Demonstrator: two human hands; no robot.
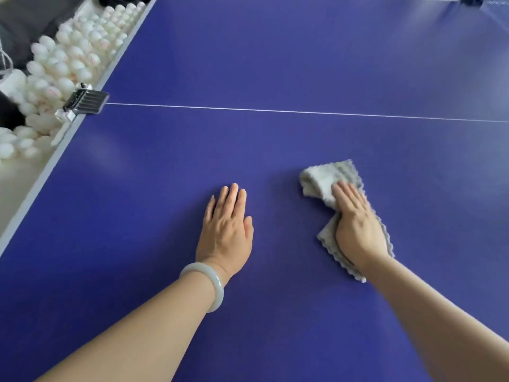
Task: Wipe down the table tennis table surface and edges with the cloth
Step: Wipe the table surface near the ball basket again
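Note:
The blue table tennis table (pixel 275 64) fills the view, with a thin white line running across it. A grey and white fluffy cloth (pixel 325 177) lies crumpled on the surface at centre right. My right hand (pixel 355 227) lies flat on top of the cloth, fingers straight, pressing it onto the table. My left hand (pixel 227 230) rests palm down on the bare blue surface to the left of the cloth, fingers straight and together. A pale bangle sits on the left wrist.
The table's grey left edge (pixel 82 119) runs diagonally at the left. A black clamp (pixel 84 102) grips that edge where the line meets it. Beyond the edge lies a heap of several white balls (pixel 63 64). Another black clamp (pixel 468 0) shows at the far right.

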